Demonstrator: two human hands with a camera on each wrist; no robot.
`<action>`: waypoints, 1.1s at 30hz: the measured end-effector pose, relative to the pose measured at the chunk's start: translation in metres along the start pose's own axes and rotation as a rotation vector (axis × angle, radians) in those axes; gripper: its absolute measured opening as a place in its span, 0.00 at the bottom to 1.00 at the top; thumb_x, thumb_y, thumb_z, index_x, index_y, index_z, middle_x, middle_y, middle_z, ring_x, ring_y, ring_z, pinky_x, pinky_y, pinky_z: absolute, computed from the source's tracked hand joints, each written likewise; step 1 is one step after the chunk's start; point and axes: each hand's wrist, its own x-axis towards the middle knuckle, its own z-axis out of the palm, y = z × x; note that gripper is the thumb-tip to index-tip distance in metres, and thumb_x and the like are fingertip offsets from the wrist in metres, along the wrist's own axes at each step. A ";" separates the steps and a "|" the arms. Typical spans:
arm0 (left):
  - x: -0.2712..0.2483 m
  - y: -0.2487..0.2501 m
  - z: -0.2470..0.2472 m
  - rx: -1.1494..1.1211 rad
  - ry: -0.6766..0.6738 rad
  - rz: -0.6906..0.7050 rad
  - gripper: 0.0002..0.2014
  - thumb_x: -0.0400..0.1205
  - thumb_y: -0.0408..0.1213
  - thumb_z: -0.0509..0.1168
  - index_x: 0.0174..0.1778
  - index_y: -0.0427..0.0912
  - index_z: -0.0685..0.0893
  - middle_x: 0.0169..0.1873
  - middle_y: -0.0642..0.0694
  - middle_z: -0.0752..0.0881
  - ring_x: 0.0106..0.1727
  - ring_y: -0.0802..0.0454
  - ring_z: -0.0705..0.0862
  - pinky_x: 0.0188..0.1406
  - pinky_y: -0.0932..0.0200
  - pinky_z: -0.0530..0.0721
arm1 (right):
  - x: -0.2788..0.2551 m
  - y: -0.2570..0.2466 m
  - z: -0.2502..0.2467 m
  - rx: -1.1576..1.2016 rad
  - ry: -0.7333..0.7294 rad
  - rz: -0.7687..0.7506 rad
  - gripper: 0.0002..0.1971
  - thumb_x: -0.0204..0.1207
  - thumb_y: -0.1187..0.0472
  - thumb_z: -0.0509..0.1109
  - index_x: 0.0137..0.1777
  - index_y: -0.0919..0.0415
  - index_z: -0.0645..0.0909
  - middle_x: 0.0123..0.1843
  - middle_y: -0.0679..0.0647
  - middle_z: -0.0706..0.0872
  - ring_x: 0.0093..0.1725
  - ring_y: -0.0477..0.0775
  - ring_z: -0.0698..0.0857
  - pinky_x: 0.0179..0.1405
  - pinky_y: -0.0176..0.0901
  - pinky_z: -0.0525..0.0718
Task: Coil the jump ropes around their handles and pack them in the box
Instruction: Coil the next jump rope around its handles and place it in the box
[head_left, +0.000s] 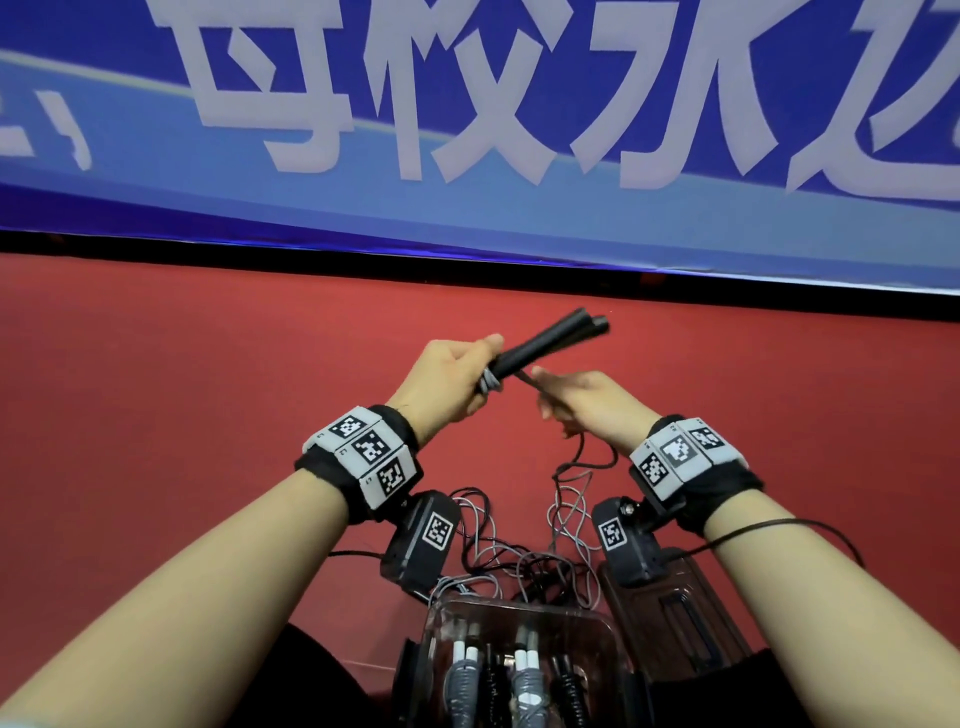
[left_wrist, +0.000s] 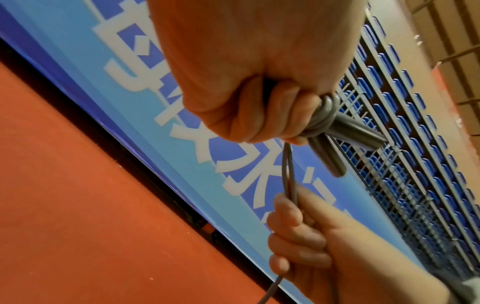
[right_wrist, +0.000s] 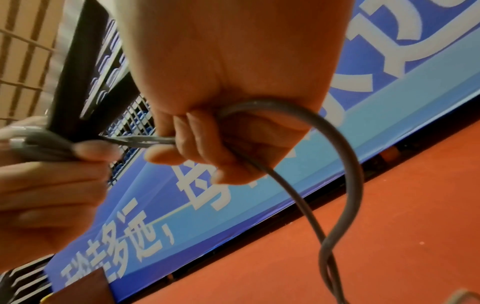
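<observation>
Gripping a pair of dark jump-rope handles (head_left: 545, 343) side by side, my left hand (head_left: 447, 382) kept them clenched in a fist, raised above the red floor (head_left: 208, 395), their far ends pointing up and away to the right. A few turns of grey rope (left_wrist: 324, 115) already circled the handles just beside my fingers. My right hand (head_left: 582, 402) was closed around the doubled rope close below them, drawing it fairly taut; the slack (right_wrist: 335, 205) looped down from that fist toward a tangle of loose rope (head_left: 519, 551) on the floor. Nearest me stood a clear box (head_left: 618, 639) already holding several wound ropes. I judged the coiling as barely begun. The next move called for carrying the rope around the handles again, keeping tension so the turns lay snug.
</observation>
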 end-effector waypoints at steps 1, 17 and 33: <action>0.003 -0.003 -0.002 -0.006 0.045 -0.008 0.25 0.89 0.44 0.56 0.28 0.38 0.80 0.11 0.49 0.71 0.12 0.56 0.65 0.14 0.69 0.61 | 0.000 -0.002 0.004 -0.011 -0.012 -0.015 0.25 0.86 0.47 0.58 0.31 0.58 0.81 0.21 0.46 0.65 0.21 0.45 0.66 0.29 0.38 0.74; 0.010 -0.025 -0.007 0.518 0.102 0.021 0.20 0.88 0.41 0.53 0.34 0.46 0.83 0.27 0.44 0.89 0.24 0.51 0.85 0.29 0.60 0.82 | -0.015 -0.021 0.026 -0.538 -0.032 -0.217 0.20 0.83 0.50 0.63 0.48 0.68 0.85 0.28 0.54 0.75 0.29 0.53 0.72 0.31 0.48 0.70; 0.007 -0.015 0.008 1.128 0.136 0.152 0.17 0.85 0.43 0.54 0.36 0.40 0.80 0.27 0.44 0.75 0.34 0.38 0.75 0.36 0.54 0.71 | -0.017 -0.025 0.002 -0.469 0.142 -0.189 0.21 0.82 0.45 0.60 0.32 0.51 0.85 0.21 0.46 0.75 0.24 0.47 0.73 0.35 0.48 0.74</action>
